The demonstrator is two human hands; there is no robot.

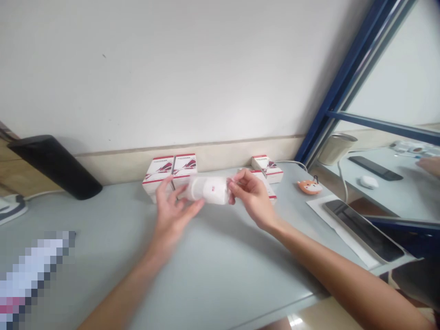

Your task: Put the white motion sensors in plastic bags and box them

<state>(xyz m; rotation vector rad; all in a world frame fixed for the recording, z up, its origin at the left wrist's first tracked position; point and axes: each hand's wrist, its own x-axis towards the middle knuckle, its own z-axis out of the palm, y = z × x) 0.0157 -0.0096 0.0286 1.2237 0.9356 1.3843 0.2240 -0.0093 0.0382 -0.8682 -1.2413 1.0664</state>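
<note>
A white, soft-looking cylindrical packet [209, 190] with a small red mark is held between both hands above the grey table [213, 270]. My left hand [173, 211] cups its left end with fingers curled under it. My right hand [250, 195] pinches its right end between thumb and fingertips. Behind the packet, against the wall, stand white-and-red boxes [170, 172], and further right more white-and-red boxes [267, 167].
A black cylinder [55, 166] lies at the back left. An orange fox-shaped figure [308, 186], a tablet [364, 229] on white paper, and a blue frame [347, 87] are at the right. Beyond the frame are a metal cup [335, 147], a phone [374, 167] and another person's hand [431, 165].
</note>
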